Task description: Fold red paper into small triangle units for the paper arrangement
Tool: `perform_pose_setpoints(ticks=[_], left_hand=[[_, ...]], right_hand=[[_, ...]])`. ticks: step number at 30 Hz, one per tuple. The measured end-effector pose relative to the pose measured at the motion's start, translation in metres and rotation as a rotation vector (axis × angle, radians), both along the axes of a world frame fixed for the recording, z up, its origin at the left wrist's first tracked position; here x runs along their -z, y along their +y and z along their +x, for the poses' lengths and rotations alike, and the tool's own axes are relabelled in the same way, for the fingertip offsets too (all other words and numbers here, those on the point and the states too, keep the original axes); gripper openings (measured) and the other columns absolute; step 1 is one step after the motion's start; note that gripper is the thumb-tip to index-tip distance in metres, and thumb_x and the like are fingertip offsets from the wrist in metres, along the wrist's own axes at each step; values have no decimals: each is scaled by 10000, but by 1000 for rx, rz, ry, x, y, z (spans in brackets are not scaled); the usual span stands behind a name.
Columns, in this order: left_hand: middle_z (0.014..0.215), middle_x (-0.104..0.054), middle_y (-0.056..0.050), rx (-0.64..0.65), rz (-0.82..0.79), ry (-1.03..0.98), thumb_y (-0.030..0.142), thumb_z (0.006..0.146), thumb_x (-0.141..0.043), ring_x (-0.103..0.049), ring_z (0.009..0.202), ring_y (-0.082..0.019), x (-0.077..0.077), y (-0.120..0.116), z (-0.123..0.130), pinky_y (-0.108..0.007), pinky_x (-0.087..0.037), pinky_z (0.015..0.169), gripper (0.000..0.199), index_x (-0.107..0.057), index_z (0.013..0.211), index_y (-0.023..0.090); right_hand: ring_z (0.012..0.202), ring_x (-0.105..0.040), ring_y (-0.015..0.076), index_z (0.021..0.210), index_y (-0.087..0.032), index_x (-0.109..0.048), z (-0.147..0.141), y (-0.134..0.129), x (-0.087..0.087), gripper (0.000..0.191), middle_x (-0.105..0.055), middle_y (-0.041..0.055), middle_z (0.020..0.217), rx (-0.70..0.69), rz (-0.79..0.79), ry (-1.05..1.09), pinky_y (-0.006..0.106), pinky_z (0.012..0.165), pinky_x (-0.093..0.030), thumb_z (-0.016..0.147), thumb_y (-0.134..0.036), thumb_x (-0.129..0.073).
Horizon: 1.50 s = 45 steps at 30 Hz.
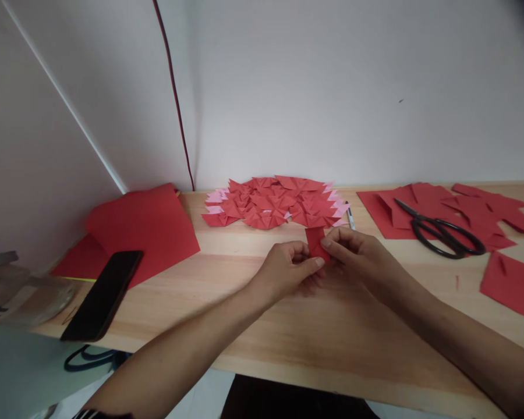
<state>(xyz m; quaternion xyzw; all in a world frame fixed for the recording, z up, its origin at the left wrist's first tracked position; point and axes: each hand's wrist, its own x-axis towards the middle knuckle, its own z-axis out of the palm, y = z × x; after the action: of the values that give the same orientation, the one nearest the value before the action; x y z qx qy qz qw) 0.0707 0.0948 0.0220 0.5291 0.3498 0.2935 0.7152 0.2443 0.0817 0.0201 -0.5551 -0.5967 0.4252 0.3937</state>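
Note:
Between both hands is a small red paper strip (pixel 315 240), upright just above the table. My left hand (pixel 290 265) pinches its lower left side, thumb in front. My right hand (pixel 353 250) grips the right edge between thumb and fingers. Part of the paper is hidden behind the thumbs, so its folds are hard to make out. Right behind it lies a pile of folded paper pieces (pixel 268 203), mostly red with pink ones at both ends. A marker pen (pixel 350 216) rests by the pile's right end.
Black-handled scissors (pixel 445 233) lie on red paper pieces (pixel 428 198) at the right, with another red piece (pixel 509 285) nearer. At left, a black phone (pixel 102 297) overlaps large red sheets (pixel 144 227). A clear container (pixel 30 299) stands at the far left. A wall (pixel 332 87) backs the wooden table (pixel 192 314).

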Motion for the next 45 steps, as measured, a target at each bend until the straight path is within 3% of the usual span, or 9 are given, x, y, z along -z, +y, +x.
perform_pose_setpoints(ticks=[5, 12, 18, 22, 26, 34, 37, 41, 45], left_hand=[[689, -656, -59, 7, -84, -22, 460, 705, -703, -597, 482, -110, 2, -2, 4, -191, -402, 415, 390, -605, 826, 102], [624, -634, -37, -12, -70, -28, 382, 725, -691, -552, 439, -73, -1, -4, 1, -175, -388, 422, 295, -610, 730, 98], [641, -642, -47, 70, -116, -22, 428, 748, -656, -582, 453, -104, 1, 0, -2, -186, -400, 402, 330, -581, 763, 107], [569, -582, 2, -2, -65, 8, 397, 802, -602, -513, 389, -79, 4, 3, -3, -178, -373, 370, 285, -559, 767, 117], [587, -583, -3, -71, -38, -54, 337, 831, -570, -514, 409, -70, 3, 5, -4, -174, -385, 397, 240, -557, 761, 108], [644, -595, -19, 9, -107, -110, 349, 830, -571, -558, 460, -86, 4, 4, -3, -184, -419, 427, 244, -548, 811, 107], [649, -569, 5, -31, -79, -78, 383, 814, -599, -551, 457, -85, 3, 3, -2, -182, -410, 403, 271, -546, 841, 118], [594, -529, 34, -89, -24, -36, 364, 790, -627, -491, 400, -57, 4, 4, -3, -162, -347, 358, 258, -533, 765, 124], [586, -543, 37, -60, -23, -63, 378, 757, -666, -464, 380, -41, 2, 7, -8, -158, -305, 344, 286, -534, 731, 126]], right_hand=[[546, -425, 128, 671, -221, -506, -3, -4, -1, 289, -490, -22, 589, 41, 64, -114, 282, 528, -340, 843, -451, -541], [542, -420, 126, 670, -219, -502, -7, -4, -2, 284, -489, -23, 579, 10, 62, -121, 280, 522, -332, 845, -441, -527], [535, -424, 113, 690, -210, -496, -4, -1, -2, 292, -481, -33, 581, -22, 50, -115, 261, 516, -335, 858, -447, -523], [524, -451, 115, 685, -209, -477, -1, -2, -6, 370, -492, -23, 597, -148, -9, -103, 262, 512, -357, 921, -481, -392], [581, -473, 125, 706, -208, -495, 0, -2, -7, 299, -518, -11, 652, -191, 91, -185, 264, 551, -370, 909, -419, -433], [609, -482, 135, 699, -215, -506, -1, -4, -6, 184, -563, -9, 659, -157, 120, -237, 264, 563, -374, 847, -322, -480], [622, -511, 147, 701, -221, -487, -3, -6, -6, 175, -587, -4, 659, -129, 124, -235, 273, 579, -390, 839, -328, -474], [663, -530, 157, 715, -220, -481, -5, -6, -4, 214, -616, 17, 710, -194, 72, -194, 286, 613, -402, 861, -374, -464], [576, -430, 119, 759, -208, -510, -1, -4, -3, 280, -514, -17, 654, -314, 4, -127, 259, 543, -334, 899, -440, -437]])
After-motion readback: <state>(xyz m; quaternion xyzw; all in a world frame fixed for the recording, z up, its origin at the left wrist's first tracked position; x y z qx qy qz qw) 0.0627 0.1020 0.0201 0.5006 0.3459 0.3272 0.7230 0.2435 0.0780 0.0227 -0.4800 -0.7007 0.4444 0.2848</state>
